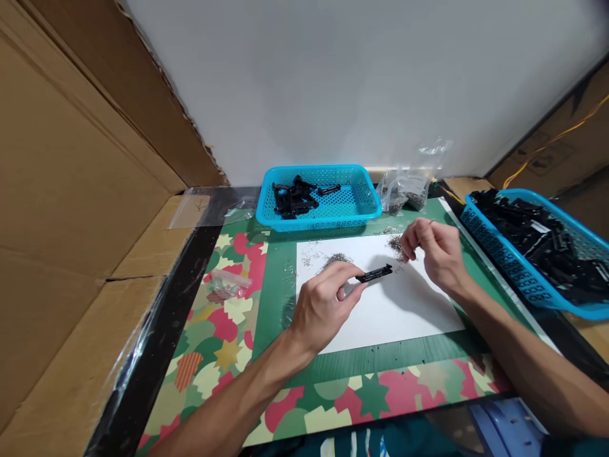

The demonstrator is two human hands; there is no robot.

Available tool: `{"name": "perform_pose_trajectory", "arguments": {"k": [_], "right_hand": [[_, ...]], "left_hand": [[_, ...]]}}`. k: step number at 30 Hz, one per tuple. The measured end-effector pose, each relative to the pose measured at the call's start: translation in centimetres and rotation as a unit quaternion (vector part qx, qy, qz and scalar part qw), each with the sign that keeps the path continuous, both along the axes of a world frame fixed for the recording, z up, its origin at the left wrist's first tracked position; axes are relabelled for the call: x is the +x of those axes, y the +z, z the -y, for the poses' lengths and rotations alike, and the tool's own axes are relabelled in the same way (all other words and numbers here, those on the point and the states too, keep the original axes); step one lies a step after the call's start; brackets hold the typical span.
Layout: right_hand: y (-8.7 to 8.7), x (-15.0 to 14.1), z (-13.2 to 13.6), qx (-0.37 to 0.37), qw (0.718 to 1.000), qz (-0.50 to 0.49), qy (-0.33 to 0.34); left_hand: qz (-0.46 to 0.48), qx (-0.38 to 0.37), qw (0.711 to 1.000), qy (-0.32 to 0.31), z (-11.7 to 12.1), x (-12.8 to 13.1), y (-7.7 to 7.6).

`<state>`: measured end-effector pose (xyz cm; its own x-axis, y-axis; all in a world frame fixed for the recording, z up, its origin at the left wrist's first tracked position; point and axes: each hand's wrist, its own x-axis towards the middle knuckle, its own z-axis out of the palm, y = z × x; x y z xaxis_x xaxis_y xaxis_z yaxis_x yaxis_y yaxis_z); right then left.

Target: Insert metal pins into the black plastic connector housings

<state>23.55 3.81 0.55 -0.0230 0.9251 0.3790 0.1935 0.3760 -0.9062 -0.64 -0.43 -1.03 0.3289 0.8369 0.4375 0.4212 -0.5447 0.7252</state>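
Between the thumb and fingers of my left hand (pixel 328 301) is a narrow black plastic part (pixel 375 274), held above a white sheet (pixel 380 324). My right hand (pixel 438 251) is to the right of that part and apart from it, its fingers pinched together; whatever they hold is too small to make out. Below and beside the right fingertips lies a pile of small metal pieces (pixel 394 243). A second pile of thin metal pieces (pixel 337 259) sits on the sheet just behind my left hand.
A blue basket (pixel 318 222) with several black parts stands at the back. Another blue basket (pixel 523 279), heaped with black parts, is on the right. Clear bags (pixel 404 190) of metal pieces rest against the wall. A small plastic bag (pixel 231 284) lies left. Cardboard (pixel 71 158) walls the left side.
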Motion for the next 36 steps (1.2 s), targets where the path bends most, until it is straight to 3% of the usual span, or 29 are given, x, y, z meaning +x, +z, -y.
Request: {"name": "perform_pose_trajectory", "arguments": {"k": [5, 7, 10, 12, 15, 17, 19, 22, 24, 26, 27, 30, 33, 35, 36], "right_hand": [[0.2, 0.4, -0.4, -0.121, 0.965, 0.156, 0.17], [0.1, 0.1, -0.4, -0.143, 0.961, 0.14, 0.19], [0.6, 0.2, -0.8, -0.131, 0.971, 0.108, 0.167], [1.7, 1.3, -1.2, -0.089, 0.979, 0.147, 0.106], [4.2, 4.9, -1.6, 0.004, 0.957, 0.27, -0.103], [5.7, 8.3, -1.2, 0.017, 0.907, 0.329, -0.262], [6.6, 11.9, -0.1, -0.025, 0.853, 0.339, -0.395], [6.3, 16.9, 2.7, -0.108, 0.755, 0.363, -0.536], [5.2, 19.4, 5.0, -0.155, 0.718, 0.369, -0.57], [4.1, 21.0, 7.0, -0.153, 0.721, 0.362, -0.57], [3.6, 21.6, 7.8, -0.155, 0.709, 0.352, -0.591], [3.3, 22.4, 9.3, -0.173, 0.717, 0.344, -0.582], [4.2, 21.7, 8.7, -0.186, 0.716, 0.354, -0.573], [5.0, 20.0, 7.2, -0.157, 0.715, 0.365, -0.575], [5.4, 18.7, 6.3, -0.13, 0.734, 0.371, -0.554]], "left_hand": [[0.018, 0.03, 0.999, 0.033, -0.3, -0.3, 0.4], [0.019, 0.041, 0.998, 0.043, -0.5, -0.5, 0.5], [0.015, 0.046, 0.997, 0.053, -0.7, -0.6, 0.7], [0.013, 0.029, 0.998, 0.062, -0.8, -0.8, 0.9], [0.021, 0.017, 0.996, 0.081, -1.4, -1.2, 1.2], [0.036, 0.019, 0.994, 0.103, -1.9, -1.6, 1.4], [0.053, 0.013, 0.991, 0.12, -2.3, -1.7, 1.6], [0.084, -0.009, 0.988, 0.126, -2.6, -1.5, 1.9], [0.101, -0.025, 0.988, 0.116, -2.5, -1.1, 2.0], [0.099, -0.031, 0.99, 0.097, -2.2, -0.7, 1.9], [0.094, -0.03, 0.991, 0.087, -2.1, -0.6, 1.9], [0.087, -0.026, 0.993, 0.074, -2.0, -0.4, 1.8], [0.091, -0.036, 0.993, 0.073, -2.0, -0.4, 2.0], [0.094, -0.04, 0.992, 0.076, -1.9, -0.4, 2.1], [0.093, -0.04, 0.992, 0.077, -1.9, -0.3, 2.2]]}}
